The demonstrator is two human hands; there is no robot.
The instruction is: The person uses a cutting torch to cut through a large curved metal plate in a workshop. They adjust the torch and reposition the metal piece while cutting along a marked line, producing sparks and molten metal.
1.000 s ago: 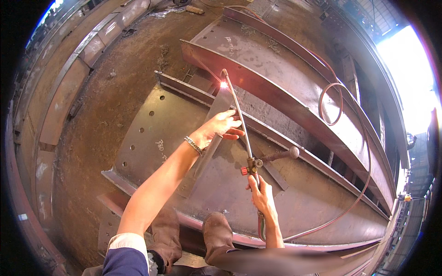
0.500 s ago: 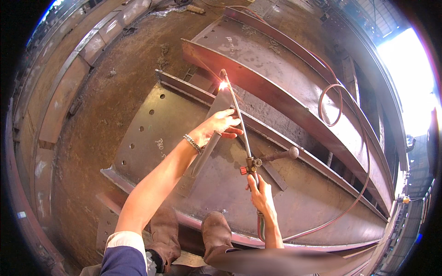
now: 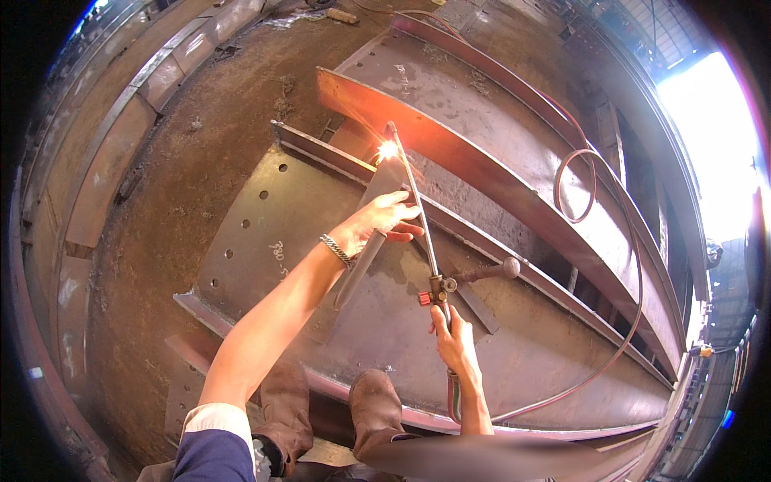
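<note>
In my right hand (image 3: 458, 337) is the handle of a cutting torch (image 3: 426, 233), the fingers wrapped below its brass valves and red knob. The long tube slants up and away to a curved tip, where a bright flame throws sparks at the far end of a narrow steel piece (image 3: 384, 183). My left hand (image 3: 387, 218), wearing a chain bracelet, lies over this steel with fingers stretched and apart. Its fingertips are at the torch tube, seemingly touching it. A grey bar-like edge (image 3: 360, 271) shows below the palm. The steel rests across a large beam (image 3: 265, 241) with bolt holes.
A second large steel beam (image 3: 482, 161) lies beyond, its flange glowing orange from the flame. A hose (image 3: 638, 309) loops over the beams at right. A round-ended metal tool (image 3: 491, 271) and a flat strip (image 3: 470, 301) lie near the torch. My boots (image 3: 376, 402) are at the near edge.
The flame and sparks are brighter, and the nearby flange is lit a stronger orange. Both hands and the torch stay nearly in place.
</note>
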